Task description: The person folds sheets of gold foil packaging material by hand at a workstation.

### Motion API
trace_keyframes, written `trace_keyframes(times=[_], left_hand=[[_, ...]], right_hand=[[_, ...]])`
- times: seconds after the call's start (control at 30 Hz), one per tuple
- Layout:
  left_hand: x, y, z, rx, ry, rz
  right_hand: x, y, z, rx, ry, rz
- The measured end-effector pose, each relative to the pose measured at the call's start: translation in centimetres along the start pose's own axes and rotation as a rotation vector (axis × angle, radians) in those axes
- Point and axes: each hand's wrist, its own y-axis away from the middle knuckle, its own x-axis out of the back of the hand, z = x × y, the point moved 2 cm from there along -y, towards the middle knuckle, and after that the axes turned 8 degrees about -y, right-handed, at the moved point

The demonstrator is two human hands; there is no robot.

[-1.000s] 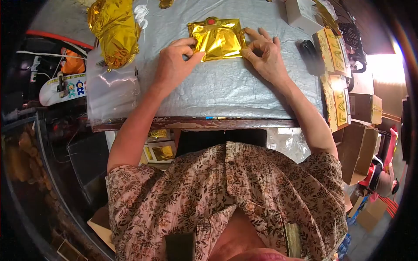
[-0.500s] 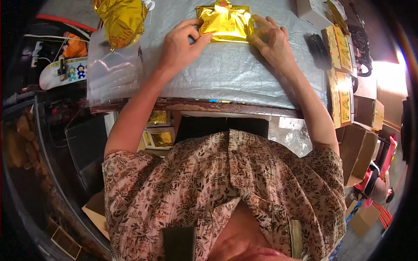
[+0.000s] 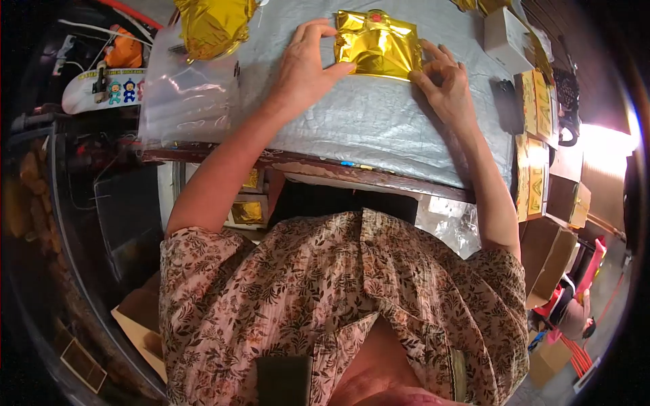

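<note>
Fingers (image 3: 318,28) of the left hand (image 3: 305,68) curled down onto the left edge of a flat, crinkled gold foil packet (image 3: 379,46), thumb tip pressed against its lower left corner. Closed lightly on the foil, not clenched. Opposite, fingertips (image 3: 437,55) of the right hand (image 3: 448,88) pinched at the lower right corner, thumb either under the edge or against it; cannot tell which. Gripped from both sides at once, probably to keep the slippery sheet taut and square against the surface. Packet itself lying flat near the far middle of a wrinkled silver-grey plastic table cover (image 3: 352,125), within easy reach of both forearms. Further left, a crumpled gold foil balloon (image 3: 213,24) at the far corner, likely kept clear of the working patch, and beside it a clear plastic bag (image 3: 186,95) draped over the table's left end. To the right, a white cardboard box (image 3: 504,34), a small black object (image 3: 506,95) near the right hand, and a row of gold-lettered cards (image 3: 531,115) lined along the right edge, seemingly set apart as stock. Below the worn wooden table edge (image 3: 305,166), more gold packs (image 3: 247,211) stored underneath.
</note>
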Motion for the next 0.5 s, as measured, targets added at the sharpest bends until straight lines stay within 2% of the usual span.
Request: trace_keyframes(times=[0.23,0.43,0.5], left_hand=[[0.1,-0.1,-0.2,0.026,-0.022,-0.07],[1.2,-0.8,-0.1,-0.017,0.181,-0.119],[2.0,-1.8,1.5,-0.165,-0.1,0.016]], right_hand=[[0.0,0.1,0.5,0.067,0.004,0.011],[0.1,0.1,-0.6,0.026,0.047,0.019],[0.1,0.3,-0.7,0.012,0.058,0.046]])
